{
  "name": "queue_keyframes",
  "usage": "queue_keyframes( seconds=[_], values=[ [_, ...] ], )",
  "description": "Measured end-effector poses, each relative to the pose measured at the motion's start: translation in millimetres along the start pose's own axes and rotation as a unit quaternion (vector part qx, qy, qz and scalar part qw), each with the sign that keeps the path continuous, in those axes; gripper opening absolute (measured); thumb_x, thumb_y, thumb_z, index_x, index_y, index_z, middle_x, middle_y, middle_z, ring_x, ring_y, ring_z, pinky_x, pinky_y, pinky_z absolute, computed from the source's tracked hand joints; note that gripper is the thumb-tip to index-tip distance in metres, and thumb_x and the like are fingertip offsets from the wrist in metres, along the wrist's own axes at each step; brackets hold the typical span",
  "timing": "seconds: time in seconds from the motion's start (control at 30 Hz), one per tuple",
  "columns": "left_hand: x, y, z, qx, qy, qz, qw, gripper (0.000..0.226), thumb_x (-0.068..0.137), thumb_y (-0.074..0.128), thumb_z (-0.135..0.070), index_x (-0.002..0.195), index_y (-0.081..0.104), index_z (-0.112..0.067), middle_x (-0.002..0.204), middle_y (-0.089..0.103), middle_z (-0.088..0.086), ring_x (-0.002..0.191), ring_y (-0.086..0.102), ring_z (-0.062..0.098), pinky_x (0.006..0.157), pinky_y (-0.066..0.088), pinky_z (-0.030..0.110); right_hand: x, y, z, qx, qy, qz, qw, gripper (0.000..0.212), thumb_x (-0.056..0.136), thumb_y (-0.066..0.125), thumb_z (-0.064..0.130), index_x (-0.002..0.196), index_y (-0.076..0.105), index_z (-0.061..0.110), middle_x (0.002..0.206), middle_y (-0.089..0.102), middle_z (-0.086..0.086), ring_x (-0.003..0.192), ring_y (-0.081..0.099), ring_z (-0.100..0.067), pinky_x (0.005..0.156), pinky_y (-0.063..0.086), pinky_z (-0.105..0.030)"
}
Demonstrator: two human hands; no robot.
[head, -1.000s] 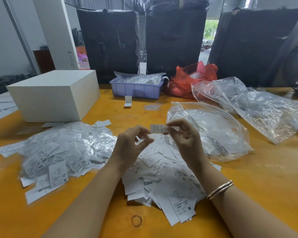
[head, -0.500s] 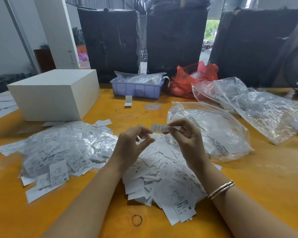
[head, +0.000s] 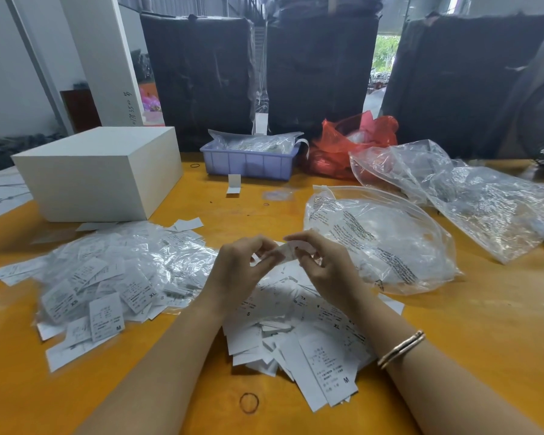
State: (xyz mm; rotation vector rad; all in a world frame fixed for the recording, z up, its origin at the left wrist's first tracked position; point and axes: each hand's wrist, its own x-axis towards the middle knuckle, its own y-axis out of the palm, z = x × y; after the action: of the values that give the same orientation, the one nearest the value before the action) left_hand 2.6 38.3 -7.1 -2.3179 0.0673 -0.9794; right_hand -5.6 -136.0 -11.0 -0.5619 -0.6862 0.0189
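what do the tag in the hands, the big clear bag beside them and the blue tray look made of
Tag: thin matte white paper, or possibly satin label fabric; it curls where it is pinched. Clear bag: thin glossy plastic film, see-through, crinkled, catching glare. Blue tray: rigid moulded plastic, dull sheen, ribbed walls.

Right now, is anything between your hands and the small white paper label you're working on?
Nothing visible. The right hand pinches the small white paper label at one end, and the left hand grips its other end, above the heap of loose white labels on the orange table.
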Motion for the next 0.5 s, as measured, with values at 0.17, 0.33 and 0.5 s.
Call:
queue_keyframes(
  seconds=[0.17,0.33,0.5],
  values=[
    [0.2,1.3,1.2,-0.061,-0.053,0.012,0.997,0.005,0.084,0.069,-0.015,0.089,0.069,-0.016,0.076,0.064,-0.012,0.071,0.056,-0.005,0.059,0.039,0.011,0.0,2.3,2.4,-0.033,-0.004,0.031,0.999,0.043,0.089,0.042,-0.006,0.124,0.055,0.014,0.068,0.056,0.004,0.054,0.044,-0.003,0.051,0.033,-0.016],
    [1.0,0.0,0.7,-0.093,-0.08,0.021,0.992,0.011,0.081,0.071,-0.017,0.09,0.066,-0.021,0.078,0.065,-0.014,0.07,0.061,-0.006,0.059,0.045,0.01,1.1,-5.0,3.9,-0.106,-0.057,0.011,0.993,0.036,0.087,0.043,-0.009,0.112,0.063,0.008,0.084,0.065,0.002,0.068,0.053,-0.002,0.068,0.046,-0.024],
    [1.1,2.7,0.0,-0.117,-0.102,0.029,0.987,0.01,0.082,0.07,-0.019,0.091,0.065,-0.019,0.08,0.066,-0.009,0.073,0.062,0.0,0.064,0.051,0.018,-1.1,7.1,7.6,-0.138,-0.069,0.02,0.988,0.043,0.091,0.047,0.005,0.133,0.045,0.013,0.072,0.055,0.01,0.06,0.047,-0.008,0.072,0.042,-0.031]
  ],
)
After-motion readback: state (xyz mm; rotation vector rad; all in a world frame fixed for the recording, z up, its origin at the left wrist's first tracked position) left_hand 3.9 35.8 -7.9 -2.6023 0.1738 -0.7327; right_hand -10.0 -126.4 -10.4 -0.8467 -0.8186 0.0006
